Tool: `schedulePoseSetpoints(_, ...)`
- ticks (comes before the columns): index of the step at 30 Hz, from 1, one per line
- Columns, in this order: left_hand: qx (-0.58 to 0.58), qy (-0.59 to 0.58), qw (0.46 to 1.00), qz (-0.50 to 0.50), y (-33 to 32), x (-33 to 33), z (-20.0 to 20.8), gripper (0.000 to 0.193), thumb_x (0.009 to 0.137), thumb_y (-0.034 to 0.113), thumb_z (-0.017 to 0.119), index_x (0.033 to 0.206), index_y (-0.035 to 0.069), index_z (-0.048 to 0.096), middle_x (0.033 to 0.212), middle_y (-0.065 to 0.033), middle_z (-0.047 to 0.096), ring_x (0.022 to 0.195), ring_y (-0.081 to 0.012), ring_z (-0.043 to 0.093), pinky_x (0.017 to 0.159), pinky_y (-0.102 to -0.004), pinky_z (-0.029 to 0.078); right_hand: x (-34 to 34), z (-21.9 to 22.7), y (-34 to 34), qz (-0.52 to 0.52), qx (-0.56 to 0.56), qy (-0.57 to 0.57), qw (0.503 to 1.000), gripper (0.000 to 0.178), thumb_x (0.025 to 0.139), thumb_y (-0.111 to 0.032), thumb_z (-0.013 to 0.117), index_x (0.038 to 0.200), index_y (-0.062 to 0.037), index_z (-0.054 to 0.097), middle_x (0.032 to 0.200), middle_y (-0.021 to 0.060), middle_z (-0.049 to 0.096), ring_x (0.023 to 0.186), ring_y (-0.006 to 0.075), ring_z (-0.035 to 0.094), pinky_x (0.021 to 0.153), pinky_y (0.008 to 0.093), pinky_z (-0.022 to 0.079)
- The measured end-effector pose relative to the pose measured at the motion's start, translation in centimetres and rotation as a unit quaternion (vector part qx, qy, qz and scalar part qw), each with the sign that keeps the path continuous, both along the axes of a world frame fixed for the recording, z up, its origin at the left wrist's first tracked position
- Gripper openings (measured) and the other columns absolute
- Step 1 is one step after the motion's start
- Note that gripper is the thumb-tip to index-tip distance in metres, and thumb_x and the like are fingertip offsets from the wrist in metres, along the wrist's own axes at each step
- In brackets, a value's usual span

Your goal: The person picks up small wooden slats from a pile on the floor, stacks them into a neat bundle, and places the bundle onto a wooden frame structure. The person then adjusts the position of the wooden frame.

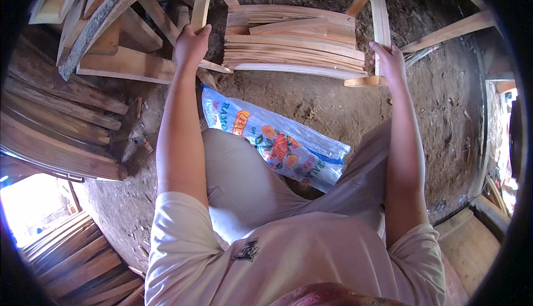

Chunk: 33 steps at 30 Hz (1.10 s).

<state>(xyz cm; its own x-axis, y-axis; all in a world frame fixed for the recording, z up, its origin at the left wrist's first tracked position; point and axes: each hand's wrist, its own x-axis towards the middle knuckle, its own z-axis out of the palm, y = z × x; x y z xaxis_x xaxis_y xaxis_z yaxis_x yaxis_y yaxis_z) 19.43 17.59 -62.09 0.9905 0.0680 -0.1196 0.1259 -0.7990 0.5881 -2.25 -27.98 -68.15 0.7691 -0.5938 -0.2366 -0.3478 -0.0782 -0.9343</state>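
Observation:
Both my arms stretch forward to a pale wooden frame (380, 14) that stands around a stack of thin wooden slats (294, 42). My left hand (192, 46) is closed round the lower end of the frame's left upright (203, 1). On the other side, my right hand (387, 62) grips the right upright, thumb and fingers on either side of the wood. One short slat lies askew on top of the stack. Between my knees, on the ground, is a clear plastic sack (277, 142) printed with orange fruit.
Boards and a rough-edged plank (105, 28) lean at the upper left, with stacked timbers (61, 123) below them. More slats (83, 259) are piled at the lower left. A wooden bar (449, 31) slants off to the right. Bare earth floor (449, 112) surrounds me.

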Motion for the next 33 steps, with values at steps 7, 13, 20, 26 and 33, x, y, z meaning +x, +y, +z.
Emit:
schedulePoseSetpoints(7, 0.038, -0.027, 0.999, -0.001, 0.8, 0.5, -0.7, 0.051, 0.093, 0.049, 0.07, 0.114, 0.003, 0.069, 0.107, -0.019, 0.077, 0.104, -0.0379, 0.074, 0.09, -0.0473, 0.057, 0.3, 0.2, 0.3, 0.009, 0.041, -0.024, 0.999, 0.038, 0.089, -0.026, 0.083, 0.108, 0.0024, 0.066, 0.079, 0.0053, 0.066, 0.063, 0.0141, 0.067, 0.059, 0.028, 0.054)
schedulePoseSetpoints(13, 0.059, -0.068, 0.996, -0.02, 1.6, 1.2, -1.6, 0.052, 0.093, 0.05, 0.07, 0.114, 0.002, 0.068, 0.107, -0.0215, 0.076, 0.105, -0.0403, 0.073, 0.09, -0.0478, 0.057, 0.4, 0.5, 0.5, 0.006, 0.043, -0.005, 0.999, 0.037, 0.089, -0.026, 0.082, 0.107, 0.0026, 0.067, 0.08, 0.0064, 0.068, 0.063, 0.0141, 0.068, 0.059, 0.0284, 0.055)
schedulePoseSetpoints(20, 0.044, -0.054, 0.997, -0.018, 1.4, 1.0, -1.3, 0.052, 0.093, 0.05, 0.071, 0.114, 0.002, 0.068, 0.101, -0.0215, 0.076, 0.097, -0.0368, 0.075, 0.085, -0.0471, 0.058, 0.4, 0.3, 0.4, 0.007, 0.043, -0.015, 0.999, 0.036, 0.089, -0.027, 0.082, 0.104, 0.0026, 0.067, 0.08, 0.0065, 0.069, 0.063, 0.0146, 0.069, 0.057, 0.0285, 0.055)
schedulePoseSetpoints(26, -0.176, -0.014, 0.984, -0.001, 0.0, -0.3, -0.2, 0.046, 0.1, 0.041, 0.062, 0.124, 0.002, 0.063, 0.1, -0.0111, 0.076, 0.09, -0.0216, 0.076, 0.075, -0.0373, 0.058, 0.4, -0.8, -0.6, 0.01, 0.058, -0.015, 0.998, 0.038, 0.088, -0.028, 0.083, 0.105, 0.0025, 0.068, 0.081, 0.006, 0.069, 0.063, 0.0145, 0.068, 0.057, 0.0285, 0.055)
schedulePoseSetpoints(33, -0.332, -0.011, 0.942, 0.047, 8.6, 1.4, -3.4, 0.035, 0.103, 0.018, 0.052, 0.132, 0.003, 0.062, 0.125, -0.0104, 0.072, 0.11, -0.0161, 0.069, 0.09, -0.0303, 0.053, -0.1, 0.7, 0.2, -0.026, 0.157, -0.023, 0.987, 0.03, 0.093, -0.025, 0.078, 0.11, -0.0017, 0.068, 0.084, 0.0039, 0.068, 0.072, 0.0129, 0.068, 0.069, 0.0307, 0.055)
